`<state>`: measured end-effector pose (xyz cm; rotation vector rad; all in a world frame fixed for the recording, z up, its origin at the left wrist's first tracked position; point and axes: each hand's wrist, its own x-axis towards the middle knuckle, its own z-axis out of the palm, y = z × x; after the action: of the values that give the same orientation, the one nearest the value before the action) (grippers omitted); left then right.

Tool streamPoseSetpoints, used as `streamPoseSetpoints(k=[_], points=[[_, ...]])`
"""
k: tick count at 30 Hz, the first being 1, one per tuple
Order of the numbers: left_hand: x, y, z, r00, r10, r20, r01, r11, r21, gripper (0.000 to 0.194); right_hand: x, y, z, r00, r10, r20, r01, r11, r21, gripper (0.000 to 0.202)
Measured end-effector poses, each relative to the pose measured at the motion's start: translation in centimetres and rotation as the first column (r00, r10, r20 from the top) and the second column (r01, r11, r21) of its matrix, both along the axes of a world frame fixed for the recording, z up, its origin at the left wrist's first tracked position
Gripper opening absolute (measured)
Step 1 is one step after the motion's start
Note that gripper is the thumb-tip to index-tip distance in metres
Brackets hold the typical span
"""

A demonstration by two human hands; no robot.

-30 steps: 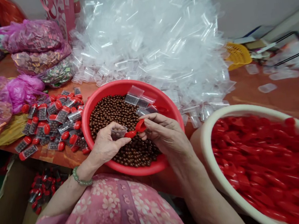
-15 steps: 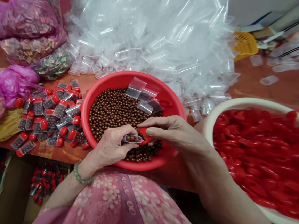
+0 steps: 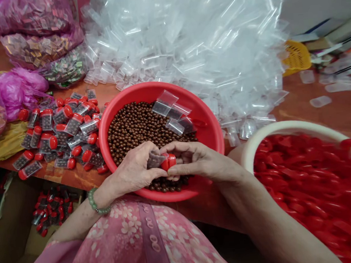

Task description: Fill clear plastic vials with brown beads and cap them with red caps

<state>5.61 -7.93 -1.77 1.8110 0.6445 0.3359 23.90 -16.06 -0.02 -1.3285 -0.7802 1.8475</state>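
Note:
Over the near part of a red basin [image 3: 159,86], my left hand [image 3: 135,167] grips a clear plastic container [image 3: 154,160] with dark balls inside. A red cap [image 3: 169,161] is at the container's right end. My right hand [image 3: 196,160] has its fingers closed around the cap, its thumb beneath. Brown balls [image 3: 135,127] fill much of the basin under my hands. Some clear empty containers [image 3: 175,126] lie on the balls at the basin's right side.
Capped containers [image 3: 61,131] are heaped left of the basin, more in a box [image 3: 7,240] below. Clear containers [image 3: 191,32] pile up behind. A white tub [image 3: 298,125] of red caps stands right. Pink bags [image 3: 30,15] and a yellow basket [image 3: 298,55] lie farther back.
The red cap now sits on the end of the container, whose open mouth showed before. The container has turned sideways in my hands. The view has shifted slightly.

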Motion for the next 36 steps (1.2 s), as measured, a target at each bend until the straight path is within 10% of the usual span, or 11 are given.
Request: streamPoseSetpoints(k=[13, 23, 36], points=[[0.1, 0.2, -0.6, 0.997, 0.027, 0.068, 0.005, 0.902, -0.432, 0.023, -1.1, -0.2, -0.2, 0.948, -0.249, 0.198, 0.205, 0.954, 0.220, 0.032], [0.1, 0.3, -0.1, 0.989, 0.035, 0.141, 0.055, 0.806, -0.589, 0.017, -2.9, 1.1, -0.4, 0.705, -0.709, 0.007, 0.611, 0.612, 0.502, 0.028], [-0.1, 0.7, 0.0, 0.970, 0.056, 0.238, 0.119, 0.741, -0.660, 0.041, -6.5, 1.7, -1.6, 0.639, -0.748, 0.181, 0.494, 0.579, 0.649, 0.019]])
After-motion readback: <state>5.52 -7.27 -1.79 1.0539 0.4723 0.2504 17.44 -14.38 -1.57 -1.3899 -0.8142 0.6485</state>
